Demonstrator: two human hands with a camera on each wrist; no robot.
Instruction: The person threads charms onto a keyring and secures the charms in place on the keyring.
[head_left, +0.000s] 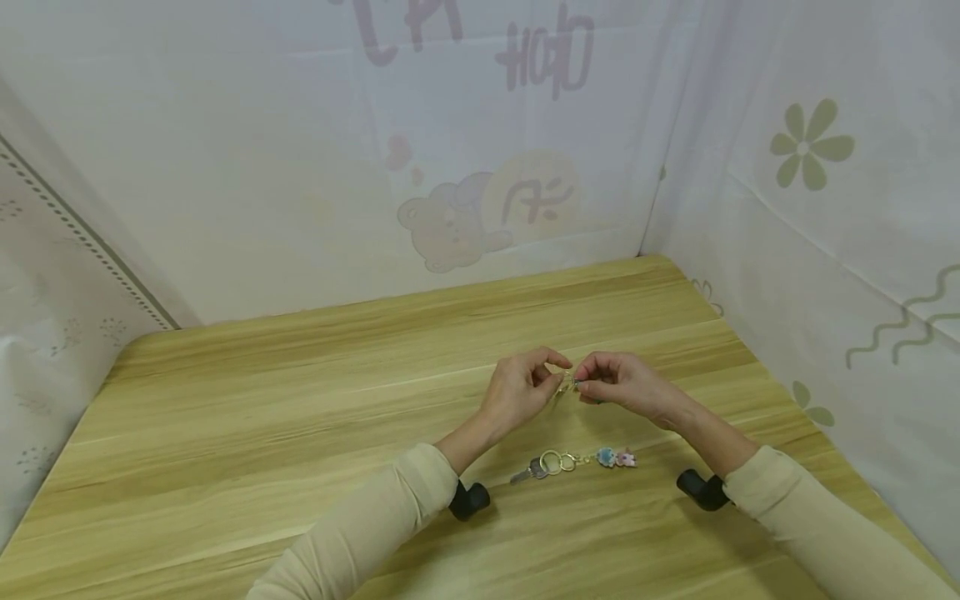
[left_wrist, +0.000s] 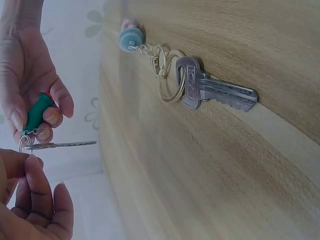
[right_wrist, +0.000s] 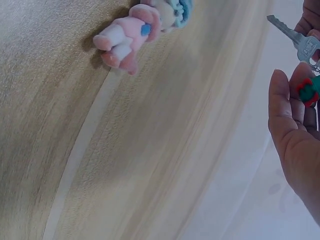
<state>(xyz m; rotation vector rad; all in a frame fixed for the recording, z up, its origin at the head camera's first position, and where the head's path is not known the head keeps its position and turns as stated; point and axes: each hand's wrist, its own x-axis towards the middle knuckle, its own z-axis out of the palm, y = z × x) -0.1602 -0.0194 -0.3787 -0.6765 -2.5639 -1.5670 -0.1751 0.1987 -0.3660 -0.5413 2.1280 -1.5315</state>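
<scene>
My left hand [head_left: 522, 387] pinches a metal key ring [left_wrist: 26, 142] between thumb and finger. From that ring a silver key [left_wrist: 62, 145] sticks out, its blade also visible in the right wrist view. Close beside it, my right hand [head_left: 628, 387] holds a green charm with red parts [left_wrist: 37, 114], joined to the ring by a short chain. Both hands are raised above the wooden table. On the tabletop nearer to me lies a second keychain: a key [left_wrist: 220, 90], gold rings [head_left: 551, 462] and a blue and pink figurine charm [right_wrist: 131, 37].
The wood-grain table [head_left: 262, 433] extends widely to the left. Pale printed cloth walls [head_left: 247, 167] stand behind it and on both sides. Black curved pieces [head_left: 470, 501] show at both wrists, near the sleeve cuffs.
</scene>
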